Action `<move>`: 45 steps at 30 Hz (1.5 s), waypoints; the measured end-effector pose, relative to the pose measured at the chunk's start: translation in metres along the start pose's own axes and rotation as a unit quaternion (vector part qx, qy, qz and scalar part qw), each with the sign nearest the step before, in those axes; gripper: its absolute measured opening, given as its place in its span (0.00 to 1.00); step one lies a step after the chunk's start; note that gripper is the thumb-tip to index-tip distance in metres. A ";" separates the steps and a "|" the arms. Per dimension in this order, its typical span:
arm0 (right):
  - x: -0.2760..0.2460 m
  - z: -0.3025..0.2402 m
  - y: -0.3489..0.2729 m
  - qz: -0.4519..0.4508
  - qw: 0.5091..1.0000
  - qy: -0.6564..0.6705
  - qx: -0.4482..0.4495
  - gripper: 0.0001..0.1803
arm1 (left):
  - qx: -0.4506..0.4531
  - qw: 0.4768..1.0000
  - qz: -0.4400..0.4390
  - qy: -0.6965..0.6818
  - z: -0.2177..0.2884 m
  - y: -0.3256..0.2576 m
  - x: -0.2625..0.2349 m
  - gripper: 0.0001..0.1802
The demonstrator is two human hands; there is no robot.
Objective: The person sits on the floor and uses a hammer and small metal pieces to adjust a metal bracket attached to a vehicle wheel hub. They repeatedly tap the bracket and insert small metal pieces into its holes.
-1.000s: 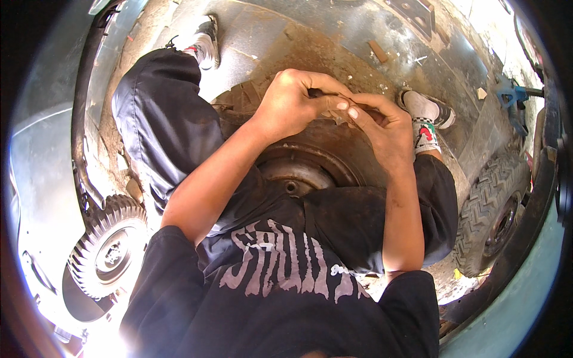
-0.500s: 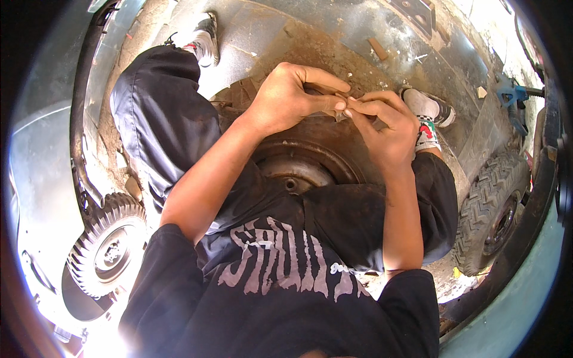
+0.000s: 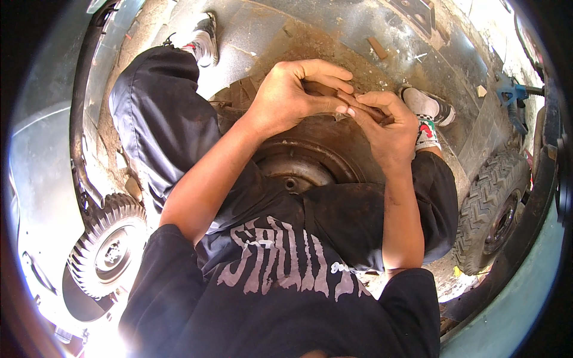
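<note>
My left hand [image 3: 285, 94] and my right hand [image 3: 389, 126] meet in front of me, fingertips together. Thumbs and forefingers are pinched around something small. Only a pale, thin pointed bit of it [image 3: 340, 117] peeks out below the thumbs; its kind cannot be made out. The other fingers of the left hand bend loosely over the top. Below the hands, between my legs, lies a wheel with a rusty brown rim [image 3: 292, 160], partly covered by my dark trousers.
A treaded tyre [image 3: 468, 221] stands at the right, near a blue clamp-like tool [image 3: 511, 96]. Another wheel [image 3: 110, 253] stands at the left beside a pale blue-grey panel [image 3: 45, 161]. Metal sheets [image 3: 250, 30] and a small brown block [image 3: 377, 48] lie ahead on the dirty ground.
The fingertips have shifted slightly against each other, and the left fingers have lifted and spread a little. The right forefinger has moved up. Both forearms stay nearly in place.
</note>
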State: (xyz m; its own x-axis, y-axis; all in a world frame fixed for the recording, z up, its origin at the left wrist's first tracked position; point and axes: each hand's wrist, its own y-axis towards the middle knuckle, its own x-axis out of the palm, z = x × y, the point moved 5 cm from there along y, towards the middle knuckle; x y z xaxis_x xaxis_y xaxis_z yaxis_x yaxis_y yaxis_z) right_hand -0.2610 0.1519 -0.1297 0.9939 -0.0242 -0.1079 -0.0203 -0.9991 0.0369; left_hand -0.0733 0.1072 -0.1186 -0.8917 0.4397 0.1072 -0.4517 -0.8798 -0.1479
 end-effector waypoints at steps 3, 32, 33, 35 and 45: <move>0.001 -0.002 0.000 0.006 0.999 -0.027 -0.028 0.12 | 0.006 1.000 0.015 0.011 -0.001 0.000 -0.001 0.21; 0.001 0.024 -0.006 -0.084 0.925 0.246 0.279 0.20 | 0.127 0.981 -0.032 0.146 0.013 -0.005 0.007 0.16; 0.002 0.024 -0.006 -0.084 0.928 0.240 0.274 0.19 | 0.119 0.983 -0.025 0.141 0.012 -0.005 0.006 0.16; 0.002 0.024 -0.006 -0.084 0.934 0.227 0.263 0.18 | 0.103 0.986 -0.010 0.131 0.011 -0.005 0.006 0.15; 0.005 0.010 -0.003 -0.069 0.991 0.056 0.105 0.15 | 0.031 0.995 0.036 0.092 -0.009 -0.001 -0.002 0.09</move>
State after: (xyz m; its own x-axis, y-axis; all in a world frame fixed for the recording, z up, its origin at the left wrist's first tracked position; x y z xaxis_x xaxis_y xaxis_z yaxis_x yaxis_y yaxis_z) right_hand -0.2576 0.1549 -0.1406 0.9943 0.1058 0.0139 0.1066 -0.9781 -0.1785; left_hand -0.0714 0.1094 -0.1274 -0.9143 0.3962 -0.0846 -0.3893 -0.9170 -0.0875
